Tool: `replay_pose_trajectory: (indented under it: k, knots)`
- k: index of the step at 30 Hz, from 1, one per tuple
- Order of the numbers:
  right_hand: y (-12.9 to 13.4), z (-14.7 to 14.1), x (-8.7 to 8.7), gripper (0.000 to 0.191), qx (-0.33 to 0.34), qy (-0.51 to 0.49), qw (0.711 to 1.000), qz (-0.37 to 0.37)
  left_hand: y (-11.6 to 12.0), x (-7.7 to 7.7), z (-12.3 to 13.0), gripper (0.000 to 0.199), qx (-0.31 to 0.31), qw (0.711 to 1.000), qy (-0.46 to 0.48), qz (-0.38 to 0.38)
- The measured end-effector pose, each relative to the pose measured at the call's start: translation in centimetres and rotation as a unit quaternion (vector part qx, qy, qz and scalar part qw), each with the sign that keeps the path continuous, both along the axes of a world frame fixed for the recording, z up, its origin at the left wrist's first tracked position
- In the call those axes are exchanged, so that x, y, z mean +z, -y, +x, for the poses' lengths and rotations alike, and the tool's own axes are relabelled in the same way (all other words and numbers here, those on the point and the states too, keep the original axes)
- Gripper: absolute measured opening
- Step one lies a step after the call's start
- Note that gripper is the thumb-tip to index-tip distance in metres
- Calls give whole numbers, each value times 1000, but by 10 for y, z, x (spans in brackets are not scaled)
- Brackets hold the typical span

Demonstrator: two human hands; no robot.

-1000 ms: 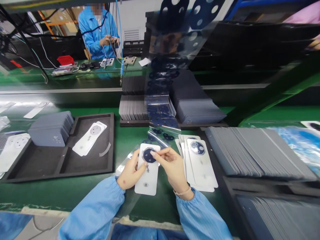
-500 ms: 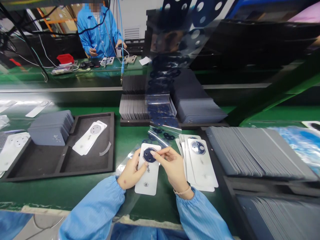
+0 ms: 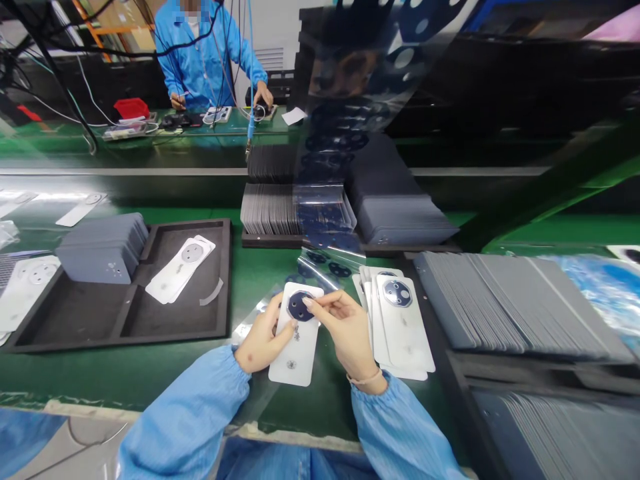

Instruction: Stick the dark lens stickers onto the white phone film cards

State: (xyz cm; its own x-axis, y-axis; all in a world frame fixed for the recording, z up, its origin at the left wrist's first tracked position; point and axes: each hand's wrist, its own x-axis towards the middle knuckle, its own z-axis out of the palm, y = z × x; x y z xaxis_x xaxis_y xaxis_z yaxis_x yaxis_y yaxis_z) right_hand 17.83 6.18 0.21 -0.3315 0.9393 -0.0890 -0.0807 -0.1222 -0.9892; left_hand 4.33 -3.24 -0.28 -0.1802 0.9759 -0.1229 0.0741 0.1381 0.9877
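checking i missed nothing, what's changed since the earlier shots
The co-worker's hands, together a second ago, have parted: one moved right and down in the picture to the far bench, the other left and down. Unchanged: the left hand on the white panel, the right hand's fingers on its dark disc.

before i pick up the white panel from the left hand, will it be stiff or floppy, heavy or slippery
The white panel is probably stiff: held near its left edge by the left hand, it shows no visible bend. It's likely light, as the similar stacked panels look thin. Its smooth-looking face may be slightly slippery.
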Motion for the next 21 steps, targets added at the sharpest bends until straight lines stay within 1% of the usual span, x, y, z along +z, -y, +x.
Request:
replay_pose_trajectory:
  k: [10,21]
  knots:
    - [0,0,0,31,-1,0,1000,-3,1,-3,-1,50,2,1000,-9,11]
    - [1,0,-1,30,1,-2,1000,2,0,-1,-1,52,-4,1000,-4,17]
